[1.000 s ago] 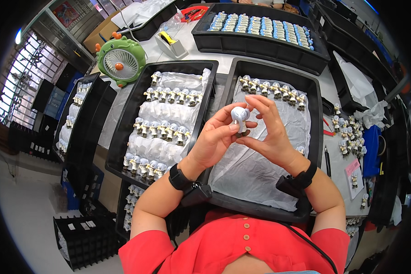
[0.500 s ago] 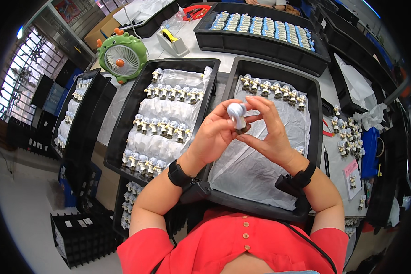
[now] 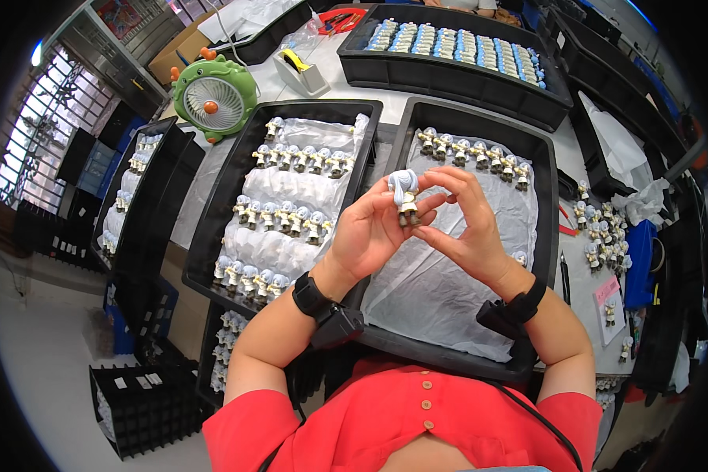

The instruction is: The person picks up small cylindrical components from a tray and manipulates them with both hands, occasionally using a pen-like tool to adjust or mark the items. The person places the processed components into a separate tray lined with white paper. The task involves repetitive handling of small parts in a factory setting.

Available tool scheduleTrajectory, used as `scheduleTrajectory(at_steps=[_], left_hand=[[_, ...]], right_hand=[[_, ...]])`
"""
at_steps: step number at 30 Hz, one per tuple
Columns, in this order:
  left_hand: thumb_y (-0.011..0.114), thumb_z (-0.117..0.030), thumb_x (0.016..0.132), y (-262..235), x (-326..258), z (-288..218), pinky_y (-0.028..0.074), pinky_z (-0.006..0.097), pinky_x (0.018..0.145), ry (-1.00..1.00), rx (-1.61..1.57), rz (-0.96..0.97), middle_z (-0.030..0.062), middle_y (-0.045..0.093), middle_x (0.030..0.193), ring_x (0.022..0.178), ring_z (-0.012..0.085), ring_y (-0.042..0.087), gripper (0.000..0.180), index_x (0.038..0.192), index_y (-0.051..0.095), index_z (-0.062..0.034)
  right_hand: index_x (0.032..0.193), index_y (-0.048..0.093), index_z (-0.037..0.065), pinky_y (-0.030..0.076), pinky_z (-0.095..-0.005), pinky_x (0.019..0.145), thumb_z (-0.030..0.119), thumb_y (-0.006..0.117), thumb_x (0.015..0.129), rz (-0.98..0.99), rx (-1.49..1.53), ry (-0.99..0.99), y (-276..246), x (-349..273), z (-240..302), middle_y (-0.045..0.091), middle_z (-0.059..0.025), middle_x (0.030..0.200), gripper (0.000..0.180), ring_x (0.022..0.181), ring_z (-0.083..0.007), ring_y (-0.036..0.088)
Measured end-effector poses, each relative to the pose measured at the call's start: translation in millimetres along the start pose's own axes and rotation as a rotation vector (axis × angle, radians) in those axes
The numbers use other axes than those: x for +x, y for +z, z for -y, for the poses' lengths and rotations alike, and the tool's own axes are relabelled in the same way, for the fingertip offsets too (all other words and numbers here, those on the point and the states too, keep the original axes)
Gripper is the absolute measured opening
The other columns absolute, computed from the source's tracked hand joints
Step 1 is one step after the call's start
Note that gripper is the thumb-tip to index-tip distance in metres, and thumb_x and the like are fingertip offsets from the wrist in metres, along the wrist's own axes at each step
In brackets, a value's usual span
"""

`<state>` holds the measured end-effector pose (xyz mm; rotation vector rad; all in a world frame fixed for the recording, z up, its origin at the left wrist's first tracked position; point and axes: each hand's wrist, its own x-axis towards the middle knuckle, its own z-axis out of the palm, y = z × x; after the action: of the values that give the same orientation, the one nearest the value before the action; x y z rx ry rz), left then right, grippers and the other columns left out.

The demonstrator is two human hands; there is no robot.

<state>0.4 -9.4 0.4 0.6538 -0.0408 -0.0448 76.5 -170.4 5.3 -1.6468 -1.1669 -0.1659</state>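
Note:
A small figurine (image 3: 404, 195) with pale blue-white hair, a whitish body and dark brown legs is held upright between my two hands, above the right tray. My left hand (image 3: 366, 230) grips it from the left side. The fingertips of my right hand (image 3: 466, 220) touch its right side, thumb near its legs. Below lies a black tray (image 3: 548, 212) lined with white paper (image 3: 440, 291), with a row of similar figurines (image 3: 480, 153) along its far side. One more figurine (image 3: 519, 257) shows partly behind my right hand.
To the left stands a second black tray (image 3: 204, 228) with several rows of figurines. A green fan (image 3: 215, 94) and a tape dispenser (image 3: 303, 75) are behind it. Another filled tray (image 3: 448, 75) sits at the back. Loose figurines (image 3: 602, 232) and a pen (image 3: 565, 277) lie at the right.
The figurine has turned in my fingers, from a blurred, tilted side view to upright with its hair and legs plainly showing. Both hands stay around it.

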Motion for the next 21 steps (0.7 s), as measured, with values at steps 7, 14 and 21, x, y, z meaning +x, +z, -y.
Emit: scheduleTrajectory(at_steps=[7, 14, 21], left_hand=[[0.040, -0.017, 0.087, 0, 1, 0, 0.046, 0.041, 0.090, -0.016, -0.050, 0.004, 0.0171, 0.046, 0.128, 0.120, 0.0330, 0.046, 0.048, 0.131, 0.034, 0.0009], [0.043, -0.017, 0.089, -4, 3, 6, 0.044, 0.040, 0.091, -0.001, -0.026, -0.019, 0.0165, 0.046, 0.129, 0.112, 0.0288, 0.051, 0.038, 0.124, 0.040, -0.0004], [0.050, -0.021, 0.093, 8, -1, 10, 0.045, 0.034, 0.088, 0.051, 0.182, -0.095, 0.0098, 0.051, 0.117, 0.104, 0.0196, 0.055, 0.041, 0.128, 0.032, -0.0102]], right_hand=[[0.116, 0.051, 0.008, 0.040, -0.0372, 0.092, 0.009, 0.078, 0.060, -0.026, -0.061, -0.027, 0, 0, 1, 0.049, -0.0109, 0.118, 0.062, 0.109, -0.0285, 0.048], [0.109, 0.055, 0.010, 0.040, -0.0352, 0.082, 0.008, 0.077, 0.059, -0.065, -0.128, -0.095, 3, -1, 1, 0.054, -0.0073, 0.106, 0.055, 0.096, -0.0253, 0.050], [0.097, 0.061, 0.010, 0.038, -0.0342, 0.077, 0.004, 0.072, 0.064, -0.086, -0.222, -0.086, 1, 1, 0, 0.059, -0.0022, 0.083, 0.035, 0.083, -0.0212, 0.053]])
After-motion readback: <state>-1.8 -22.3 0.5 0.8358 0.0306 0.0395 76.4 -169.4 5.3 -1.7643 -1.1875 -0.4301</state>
